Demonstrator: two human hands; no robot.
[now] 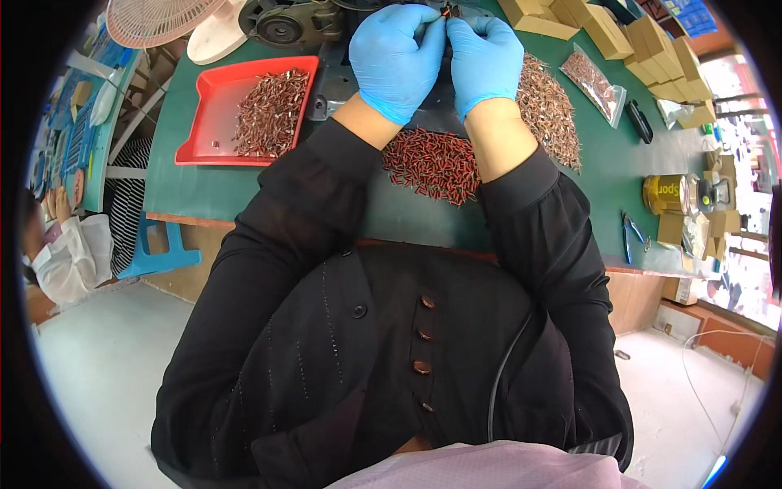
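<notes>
Both my hands wear blue gloves and meet at the top middle, in front of a dark machine (293,24). My left hand (395,61) and my right hand (485,59) pinch a small red part (445,13) between their fingertips. Below my wrists lies a heap of small red parts (432,163) on the green table (195,187). A second heap of brownish parts (550,110) spreads to the right of my right wrist. My black sleeves fill the middle of the view.
A red tray (208,122) with several brownish parts stands at the left. Cardboard boxes (627,37) line the back right, beside a clear bag of parts (595,81). A yellow tin (666,194) and pliers (631,232) sit at the right. Another person (69,253) sits at far left.
</notes>
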